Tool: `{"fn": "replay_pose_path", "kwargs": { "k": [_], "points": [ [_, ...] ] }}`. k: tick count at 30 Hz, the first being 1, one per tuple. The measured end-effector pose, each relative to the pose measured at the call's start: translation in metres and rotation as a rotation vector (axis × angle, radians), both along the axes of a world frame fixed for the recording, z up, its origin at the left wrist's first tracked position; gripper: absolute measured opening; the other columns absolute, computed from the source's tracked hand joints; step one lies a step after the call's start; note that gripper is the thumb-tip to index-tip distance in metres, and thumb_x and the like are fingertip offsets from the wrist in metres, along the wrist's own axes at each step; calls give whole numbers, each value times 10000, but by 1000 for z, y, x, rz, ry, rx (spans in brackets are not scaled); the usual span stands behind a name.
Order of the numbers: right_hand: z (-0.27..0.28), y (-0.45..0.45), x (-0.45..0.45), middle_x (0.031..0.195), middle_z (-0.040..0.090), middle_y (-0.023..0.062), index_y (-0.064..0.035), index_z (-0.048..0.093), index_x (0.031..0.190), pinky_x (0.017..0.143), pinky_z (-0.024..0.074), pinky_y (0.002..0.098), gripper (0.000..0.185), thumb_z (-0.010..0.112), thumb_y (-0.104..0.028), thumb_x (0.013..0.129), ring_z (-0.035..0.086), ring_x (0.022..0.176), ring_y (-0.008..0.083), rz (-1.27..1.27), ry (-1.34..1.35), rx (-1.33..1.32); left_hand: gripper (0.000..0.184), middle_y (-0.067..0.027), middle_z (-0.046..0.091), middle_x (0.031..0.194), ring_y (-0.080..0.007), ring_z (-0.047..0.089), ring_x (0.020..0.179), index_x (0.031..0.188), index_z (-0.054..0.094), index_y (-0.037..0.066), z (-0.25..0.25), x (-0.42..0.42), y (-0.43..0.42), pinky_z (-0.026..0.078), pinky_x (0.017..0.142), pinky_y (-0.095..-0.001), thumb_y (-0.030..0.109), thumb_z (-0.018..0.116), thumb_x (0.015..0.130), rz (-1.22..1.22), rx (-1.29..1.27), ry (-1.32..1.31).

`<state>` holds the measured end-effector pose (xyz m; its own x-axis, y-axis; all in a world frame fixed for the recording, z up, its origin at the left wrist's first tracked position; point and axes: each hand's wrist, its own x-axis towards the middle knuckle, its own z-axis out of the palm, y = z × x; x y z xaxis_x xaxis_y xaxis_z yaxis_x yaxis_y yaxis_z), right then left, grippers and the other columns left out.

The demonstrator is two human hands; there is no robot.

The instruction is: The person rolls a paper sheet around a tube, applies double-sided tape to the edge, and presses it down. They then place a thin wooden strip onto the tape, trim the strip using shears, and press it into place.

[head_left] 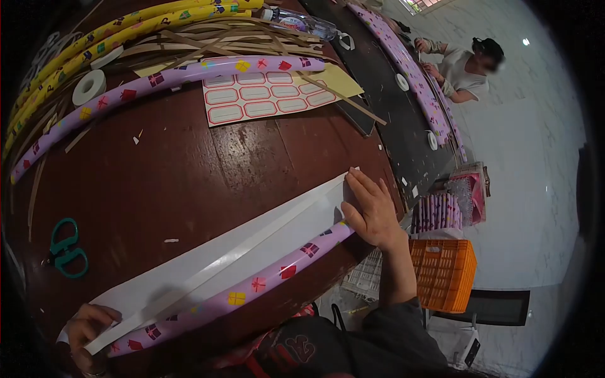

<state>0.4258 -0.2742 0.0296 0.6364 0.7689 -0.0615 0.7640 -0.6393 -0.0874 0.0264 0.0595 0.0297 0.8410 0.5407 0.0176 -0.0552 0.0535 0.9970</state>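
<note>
Lavender roll (272,281), part-unrolled, lies along near side of brown table (170,195). Left hand (86,329) pinches end of white strip (220,260); right hand (373,213) flat at other end, fingers extended. Beyond: teal scissors (61,253), label sheet (255,94).

On the left of the table, teal-handled scissors (67,251). Toward the far side, a sheet of red-bordered labels (242,101), lying flat. Farther off, a loose heap of thin brown strips (189,41), with yellow printed rolls (146,25) just beside at far left and a clear bottle (299,24), lying on its side, near the right end. Off to the right, a dark table (403,126); past it, at far right, a person in a white top (466,69). Nearer on the right, an orange crate (442,274) above a pale, glossy floor (523,157).
</note>
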Motion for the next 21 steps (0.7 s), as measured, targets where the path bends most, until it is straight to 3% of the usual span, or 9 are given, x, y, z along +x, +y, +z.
{"fn": "replay_pose_path", "kwargs": {
  "k": [2,6,8,11,17,21],
  "points": [
    [0,0,-1,1482,431,168,-50,494,1392,1083,289,652,598,576,-381,900,416,1369,345,-8,0,-3,488,-141,499,984,-212,538,869,833,432,82,8,9,-11,487,777,-369,543,513,972,140,70,35],
    [3,3,-1,1475,436,170,-59,503,1384,1063,313,658,585,573,-386,905,419,1365,353,-6,7,-22,475,-123,488,954,-175,523,832,829,409,88,-2,1,-2,474,763,-344,527,508,980,149,59,-52],
    [5,5,-1,1464,444,175,-56,504,1380,1052,330,650,568,553,-392,924,427,1357,364,-1,15,-17,469,-114,479,939,-158,509,822,830,401,87,8,4,15,459,766,-329,515,520,979,-91,224,9],
    [4,4,1,1456,448,187,-51,505,1381,1047,340,634,554,530,-397,948,433,1350,369,11,32,-2,450,-109,483,944,-164,508,839,813,393,88,-4,-17,2,450,777,-323,476,544,984,45,233,40],
    [6,8,-2,1443,448,221,-35,506,1382,1013,373,604,558,498,-414,972,443,1335,395,0,59,18,389,-123,513,1004,-185,519,869,789,391,85,-8,-33,16,432,821,-346,366,566,993,11,237,137],
    [7,11,-3,1441,447,224,-34,507,1382,1005,378,601,562,493,-421,974,449,1327,407,18,43,-12,403,-136,521,1042,-182,517,889,798,396,81,6,-21,4,418,838,-348,398,570,976,95,263,158]
  ]
}}
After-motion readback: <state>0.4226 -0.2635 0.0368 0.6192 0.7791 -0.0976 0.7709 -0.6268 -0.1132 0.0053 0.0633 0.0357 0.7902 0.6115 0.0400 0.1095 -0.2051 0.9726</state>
